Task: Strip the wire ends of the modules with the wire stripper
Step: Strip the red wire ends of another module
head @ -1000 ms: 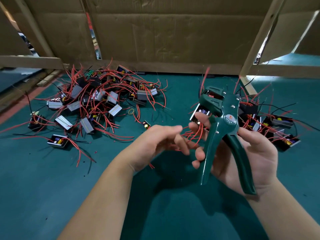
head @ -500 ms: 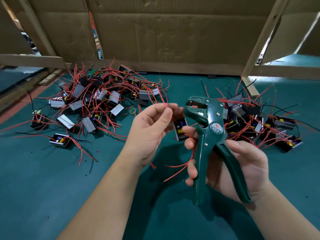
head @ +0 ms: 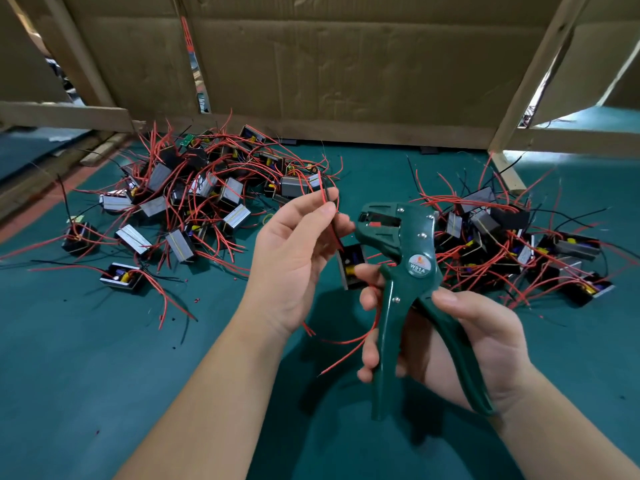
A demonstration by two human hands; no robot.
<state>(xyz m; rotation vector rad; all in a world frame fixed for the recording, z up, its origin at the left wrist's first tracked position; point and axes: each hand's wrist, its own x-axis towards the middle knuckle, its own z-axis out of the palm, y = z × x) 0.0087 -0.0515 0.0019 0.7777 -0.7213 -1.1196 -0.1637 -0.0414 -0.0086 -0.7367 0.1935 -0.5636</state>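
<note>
Subject: the wire stripper sits right of centre frame, head up and turned toward the left, with its handles spread. The right hand grips it, fingers curled round the near handle and the far handle against the palm. Just left of the head, the left hand pinches a red wire between thumb and forefinger, the wire's end pointing up. This wire leads down to a module between the two hands. Whether the right fingertips also support the module cannot be told, as they partly cover it.

Risks, in my judgement:
- The wire end is not yet in the stripper's mouth and points away from it. If fed askew, it could strip unevenly or lose strands.
- The left fingertips are close to the head, so closing the handles early could pinch them.
- Loose red leads trail across the right fingers and could snag between the handles.

Change: a second ago the left hand was lower, against the right fingers, and the module sat behind the raised stripper head. The left hand has since risen with the wire, and the module now lies below the head.

Surroundings: one pile of modules lies at middle left and a second pile at middle right, both on a green mat.
</note>
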